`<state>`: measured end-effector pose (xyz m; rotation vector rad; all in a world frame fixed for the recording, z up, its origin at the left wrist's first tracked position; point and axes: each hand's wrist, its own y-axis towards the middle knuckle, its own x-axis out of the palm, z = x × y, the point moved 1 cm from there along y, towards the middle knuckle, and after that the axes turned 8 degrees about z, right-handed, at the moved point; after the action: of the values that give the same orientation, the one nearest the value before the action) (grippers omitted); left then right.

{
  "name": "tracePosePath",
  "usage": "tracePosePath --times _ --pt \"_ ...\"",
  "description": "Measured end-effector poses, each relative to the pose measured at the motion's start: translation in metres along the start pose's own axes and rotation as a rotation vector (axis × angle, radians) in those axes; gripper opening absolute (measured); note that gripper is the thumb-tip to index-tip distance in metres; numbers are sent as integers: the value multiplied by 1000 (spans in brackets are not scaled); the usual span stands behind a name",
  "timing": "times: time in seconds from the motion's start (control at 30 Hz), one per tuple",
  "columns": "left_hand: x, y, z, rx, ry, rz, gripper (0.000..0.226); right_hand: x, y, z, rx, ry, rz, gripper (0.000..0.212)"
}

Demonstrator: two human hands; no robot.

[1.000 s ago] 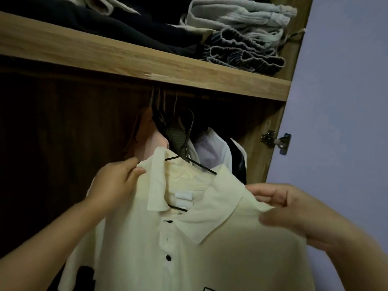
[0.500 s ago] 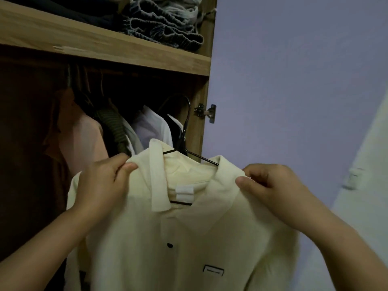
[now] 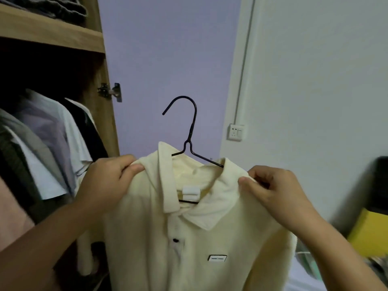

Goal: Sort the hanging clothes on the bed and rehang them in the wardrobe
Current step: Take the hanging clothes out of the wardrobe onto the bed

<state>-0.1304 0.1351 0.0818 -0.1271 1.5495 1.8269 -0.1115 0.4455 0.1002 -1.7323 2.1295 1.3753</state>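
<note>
Cream knit cloth fills the near middle: a polo (image 3: 201,238) with a soft folded collar, one dark button on its placket and a small rectangular chest patch; it hangs on a thin black wire hanger (image 3: 190,141) whose hook stands free in the air, out in front of the wardrobe (image 3: 52,34) and just right of its opening; the left hand (image 3: 107,181) pinches the polo's left shoulder between thumb and curled fingers; the right hand (image 3: 270,192) pinches the right shoulder by the collar in the same way; beyond the left hand, hung clothes (image 3: 48,143) in grey, white, lilac and black crowd under the wardrobe's wooden shelf, with a metal hinge (image 3: 110,91) on the side panel; farther back, a lilac wall (image 3: 168,49) meets a white wall bearing a square socket (image 3: 235,132) and a straight conduit (image 3: 244,59); at the right edge sit blurred yellow and black shapes, too smeared to tell.
</note>
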Motion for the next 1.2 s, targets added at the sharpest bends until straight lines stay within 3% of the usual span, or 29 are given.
tracePosePath --times 0.23,0.5,0.7,0.93,1.03,1.2 --pt "64 -2 98 21 -208 -59 61 -96 -50 47 124 -171 82 28" --pt "134 -26 268 80 -439 -102 64 -237 -131 106 316 -463 189 34" --pt "181 -53 370 124 -610 -230 56 -314 -196 122 476 -553 319 32" --pt "218 -65 460 217 -790 -395 35 -358 -253 117 697 -710 508 38" --pt "226 -67 493 319 -903 -454 44 -362 -275 107 798 -780 591 36" --pt "236 -70 534 469 -1030 -560 40 -356 -303 79 964 -845 751 30"
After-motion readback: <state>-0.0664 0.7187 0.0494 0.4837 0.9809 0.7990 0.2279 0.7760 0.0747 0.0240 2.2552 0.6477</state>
